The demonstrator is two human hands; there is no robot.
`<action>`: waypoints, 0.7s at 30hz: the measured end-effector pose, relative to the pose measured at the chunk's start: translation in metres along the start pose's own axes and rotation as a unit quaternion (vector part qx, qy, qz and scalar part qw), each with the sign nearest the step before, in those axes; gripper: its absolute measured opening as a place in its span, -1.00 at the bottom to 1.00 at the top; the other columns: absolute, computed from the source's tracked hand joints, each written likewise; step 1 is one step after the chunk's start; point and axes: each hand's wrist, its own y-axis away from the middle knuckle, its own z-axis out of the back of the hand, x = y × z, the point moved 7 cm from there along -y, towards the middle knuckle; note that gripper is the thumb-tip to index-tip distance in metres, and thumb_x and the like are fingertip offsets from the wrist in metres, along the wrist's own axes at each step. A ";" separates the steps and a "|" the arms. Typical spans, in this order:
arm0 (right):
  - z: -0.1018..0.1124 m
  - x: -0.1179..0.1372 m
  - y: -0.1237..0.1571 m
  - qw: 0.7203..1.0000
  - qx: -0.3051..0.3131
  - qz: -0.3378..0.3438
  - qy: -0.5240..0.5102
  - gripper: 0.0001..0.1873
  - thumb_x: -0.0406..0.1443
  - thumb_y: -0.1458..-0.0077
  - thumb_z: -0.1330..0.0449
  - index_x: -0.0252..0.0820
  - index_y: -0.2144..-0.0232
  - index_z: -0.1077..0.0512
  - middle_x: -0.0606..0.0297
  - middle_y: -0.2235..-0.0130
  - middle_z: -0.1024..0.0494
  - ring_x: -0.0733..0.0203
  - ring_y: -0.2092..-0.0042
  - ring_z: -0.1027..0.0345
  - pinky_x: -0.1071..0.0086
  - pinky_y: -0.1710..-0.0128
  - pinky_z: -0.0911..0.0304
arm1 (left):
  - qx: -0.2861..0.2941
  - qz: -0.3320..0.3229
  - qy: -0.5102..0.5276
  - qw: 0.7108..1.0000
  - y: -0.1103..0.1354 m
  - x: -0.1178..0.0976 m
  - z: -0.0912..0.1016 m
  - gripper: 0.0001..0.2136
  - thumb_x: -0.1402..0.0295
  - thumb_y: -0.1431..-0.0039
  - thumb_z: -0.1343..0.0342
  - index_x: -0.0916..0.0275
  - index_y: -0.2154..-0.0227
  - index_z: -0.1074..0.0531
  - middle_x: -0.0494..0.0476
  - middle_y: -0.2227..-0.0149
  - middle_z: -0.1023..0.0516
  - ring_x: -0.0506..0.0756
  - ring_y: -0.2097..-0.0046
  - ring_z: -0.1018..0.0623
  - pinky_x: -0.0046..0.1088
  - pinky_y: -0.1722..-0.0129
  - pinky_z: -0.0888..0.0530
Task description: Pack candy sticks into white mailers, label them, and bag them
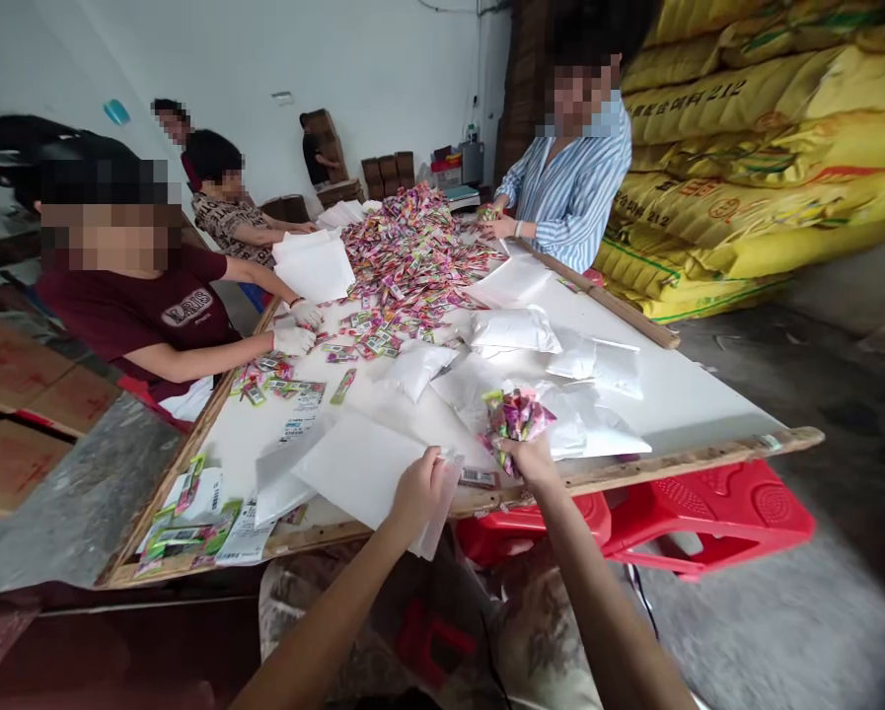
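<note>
My left hand (418, 490) pinches the near edge of a flat white bag (364, 463) that lies over the front of the table. In my right hand (527, 459) is a bunch of small pink and green packets (514, 416), held upright just above the tabletop and to the right of the bag. Behind the bunch lie filled white bags (516, 330), plump and pale. Farther back rises a big heap of the same colourful packets (412, 237). Whether the white bag's mouth is spread apart cannot be made out.
Co-workers stand or sit round the white table (700, 394): a gloved hand (294, 340) at left, a striped sleeve (579, 187) at right. Red stools (715, 508) stand under the front edge. Yellow sacks (738, 187) are stacked at right, cartons (28, 394) at left.
</note>
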 end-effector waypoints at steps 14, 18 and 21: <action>-0.022 0.015 0.026 0.991 0.077 0.006 0.111 -0.56 -0.37 0.33 -0.26 -0.21 0.26 -0.37 0.30 0.34 -0.51 0.17 0.29 -0.37 0.34 0.24 -0.30 | 0.075 -0.095 -0.010 0.993 -0.055 0.024 -0.040 -0.61 0.39 -0.05 -0.01 0.24 0.00 -0.27 0.32 -0.18 -0.22 0.26 -0.25 -0.12 -0.14 -0.19 -0.11; -0.031 0.006 0.018 0.973 0.077 -0.013 0.216 -0.47 -0.32 0.33 -0.27 -0.25 0.18 -0.34 0.28 0.30 -0.52 0.15 0.24 -0.39 0.35 0.24 -0.28 | 0.030 -0.094 -0.007 0.995 -0.055 0.027 -0.035 -0.62 0.41 -0.13 0.09 0.28 -0.04 -0.22 0.33 -0.21 -0.14 0.21 -0.26 -0.09 -0.19 -0.18 -0.14; -0.032 0.004 0.018 0.957 0.057 -0.020 0.282 -0.30 -0.28 0.29 -0.30 -0.22 0.02 -0.23 0.20 0.23 -0.52 0.11 0.19 -0.41 0.39 0.26 -0.25 | -0.032 -0.036 -0.079 0.996 -0.041 0.027 -0.022 -0.64 0.34 -0.10 0.01 0.34 0.02 -0.26 0.43 -0.11 -0.19 0.34 -0.18 -0.17 -0.07 -0.10 -0.20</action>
